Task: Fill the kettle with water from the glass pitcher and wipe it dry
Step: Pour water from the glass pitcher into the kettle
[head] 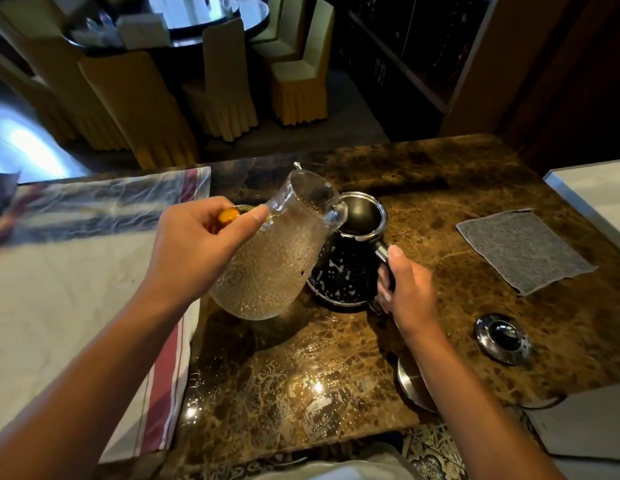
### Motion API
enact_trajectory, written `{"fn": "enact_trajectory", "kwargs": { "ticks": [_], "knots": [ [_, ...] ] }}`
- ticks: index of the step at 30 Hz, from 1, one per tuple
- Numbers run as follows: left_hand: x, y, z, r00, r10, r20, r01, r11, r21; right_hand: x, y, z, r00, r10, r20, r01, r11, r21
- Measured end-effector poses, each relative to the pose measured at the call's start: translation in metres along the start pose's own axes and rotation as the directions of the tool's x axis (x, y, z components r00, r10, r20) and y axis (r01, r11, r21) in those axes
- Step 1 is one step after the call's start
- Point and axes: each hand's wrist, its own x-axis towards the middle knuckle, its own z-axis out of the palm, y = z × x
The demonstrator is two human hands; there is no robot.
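On the brown marbled stone worktop (336, 368), the left hand (194, 244) is closed around the amber handle of a clear, bumpy-textured glass pitcher (270, 258), holding it off the surface and tilted so its spout leans right over the open mouth of a black speckled kettle with a steel rim (350, 258). The kettle stands at the middle of the worktop, and the right hand (409, 289) is wrapped around its dark handle on the near-right side. Whether water is running from the spout is hard to tell. A grey square cloth (523, 249) lies flat to the right, well apart from the kettle, and a round steel lid with a black knob (503, 338) rests nearer, right of the right forearm. A white cloth with red stripes (76, 306) covers the left of the worktop.
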Motion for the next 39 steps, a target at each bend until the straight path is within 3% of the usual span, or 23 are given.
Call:
{"fn": "enact_trajectory", "kwargs": {
  "ticks": [6,20,28,39],
  "knots": [
    [0.028,0.019,-0.003,0.989,0.132,0.067,-0.142,0.973,0.18,0.002,0.005,0.001,0.999,-0.019,-0.038,0.019,1.0,-0.004],
    [0.045,0.026,-0.003,0.971,0.082,0.223,-0.127,0.972,0.197,0.004,0.009,-0.001,0.999,-0.041,-0.013,0.042,0.999,0.024],
    [0.061,0.042,-0.011,0.903,0.145,0.404,-0.329,0.838,0.435,0.005,0.01,0.002,1.0,-0.029,-0.001,0.029,0.998,0.052],
    [0.071,0.042,-0.013,0.849,0.081,0.522,-0.402,0.74,0.539,0.004,0.01,0.002,1.0,-0.01,0.025,0.009,0.998,0.069]
  ]
}}
